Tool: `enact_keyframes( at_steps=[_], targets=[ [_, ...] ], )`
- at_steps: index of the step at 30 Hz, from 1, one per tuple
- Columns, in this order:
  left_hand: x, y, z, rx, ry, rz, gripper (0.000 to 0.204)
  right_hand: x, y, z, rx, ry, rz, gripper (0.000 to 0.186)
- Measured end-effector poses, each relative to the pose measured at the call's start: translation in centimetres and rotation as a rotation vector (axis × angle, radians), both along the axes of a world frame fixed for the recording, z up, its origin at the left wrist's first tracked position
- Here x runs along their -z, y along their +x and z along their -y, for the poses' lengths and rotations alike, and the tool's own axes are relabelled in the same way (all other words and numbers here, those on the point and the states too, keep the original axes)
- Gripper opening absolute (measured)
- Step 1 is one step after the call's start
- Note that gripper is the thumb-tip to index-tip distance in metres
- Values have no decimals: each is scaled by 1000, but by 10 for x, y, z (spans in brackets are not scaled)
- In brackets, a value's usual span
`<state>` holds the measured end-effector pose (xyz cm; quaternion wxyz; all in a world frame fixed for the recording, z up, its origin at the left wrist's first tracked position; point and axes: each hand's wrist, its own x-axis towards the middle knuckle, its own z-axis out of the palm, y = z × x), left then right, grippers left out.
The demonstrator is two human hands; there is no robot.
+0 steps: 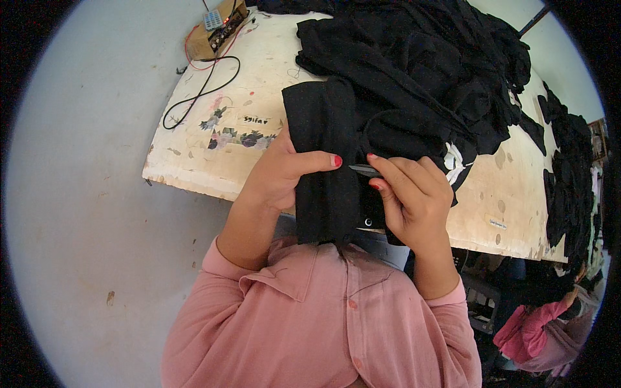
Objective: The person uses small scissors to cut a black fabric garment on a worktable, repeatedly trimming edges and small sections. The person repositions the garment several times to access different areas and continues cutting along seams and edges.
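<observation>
Left hand (275, 171) pinching a folded black cloth panel (326, 204), right hand (414, 197) pinching a pointed grey metal blade (363, 170); work on the panel appears unfinished.

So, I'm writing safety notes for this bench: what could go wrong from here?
The pointed metal tool in the right hand has its tip right by the black cloth, so a slip might nick or snag it. That tip also points toward the left hand, whose thumb lies on the cloth and could get pricked.
</observation>
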<state>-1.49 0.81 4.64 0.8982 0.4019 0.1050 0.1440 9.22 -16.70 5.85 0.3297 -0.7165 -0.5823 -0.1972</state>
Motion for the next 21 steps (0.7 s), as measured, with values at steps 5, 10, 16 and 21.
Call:
enact_keyframes(
  at_steps=[5, 10, 16, 21],
  targets=[
    [0, -1, -2, 15, -12, 5, 59, 1, 4, -3, -4, 23, -29, 31],
    [3, 1, -3, -5, 11, -22, 66, -1, 4, -5, -48, 113, -342, 37],
    [5, 3, -4, 24, 33, -36, 73, -1, -2, -14, -229, -65, -250, 35],
    [5, -1, -6, -18, 62, -71, 76, -7, 6, -8, -651, -94, -734, 24]
  ],
)
